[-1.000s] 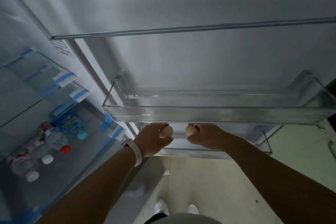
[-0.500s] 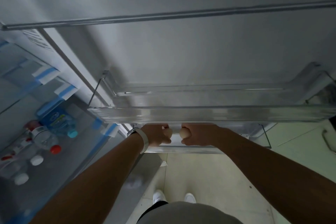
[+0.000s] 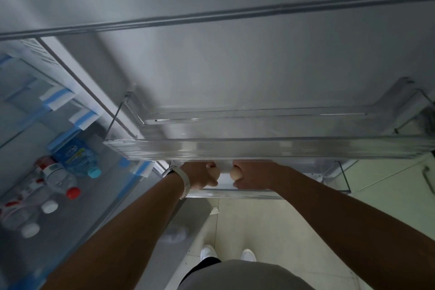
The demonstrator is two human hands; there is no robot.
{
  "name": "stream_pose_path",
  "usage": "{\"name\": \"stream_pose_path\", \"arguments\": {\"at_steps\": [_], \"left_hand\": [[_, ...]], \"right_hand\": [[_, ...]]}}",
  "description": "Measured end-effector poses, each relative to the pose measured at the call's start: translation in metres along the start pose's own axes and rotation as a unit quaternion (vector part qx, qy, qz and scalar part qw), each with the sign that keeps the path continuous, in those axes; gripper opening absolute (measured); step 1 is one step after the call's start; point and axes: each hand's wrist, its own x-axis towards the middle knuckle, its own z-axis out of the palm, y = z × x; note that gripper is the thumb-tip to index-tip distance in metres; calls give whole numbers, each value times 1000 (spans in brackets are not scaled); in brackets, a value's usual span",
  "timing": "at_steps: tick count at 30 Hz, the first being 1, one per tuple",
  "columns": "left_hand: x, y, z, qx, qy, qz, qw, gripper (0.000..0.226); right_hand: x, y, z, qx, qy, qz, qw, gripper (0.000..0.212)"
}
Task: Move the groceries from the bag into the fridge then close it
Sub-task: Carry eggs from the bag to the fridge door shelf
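We grip one pale beige egg (image 3: 214,173) in our left hand (image 3: 200,175) and a second pale egg (image 3: 236,174) in our right hand (image 3: 255,175), fingers (image 3: 211,183) curled round each, low in the clear plastic lower door bin (image 3: 247,193) under the clear upper door shelf (image 3: 259,148), probably to set both down gently

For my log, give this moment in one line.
left hand: grips first pale egg | right hand: grips second pale egg | where: lower clear door bin

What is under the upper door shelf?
The left hand and right hand, each holding an egg, at the lower shelf. The upper shelf covers the lower shelf's back.
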Motion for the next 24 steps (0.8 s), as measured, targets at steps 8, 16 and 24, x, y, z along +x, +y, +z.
{"name": "stream_pose_path", "arguments": {"at_steps": [8,16,24], "left_hand": [[-7,-1,0,-3,50,-6,999,40],[-45,3,-5,-3,133,90,987,42],[-69,17,3,65,195,197,959,43]], "right_hand": [[-10,3,-7,6,31,-19,999,26],[-28,15,-17,73,54,-10,996,33],[-73,4,-40,-6,103,-30,994,40]]}}
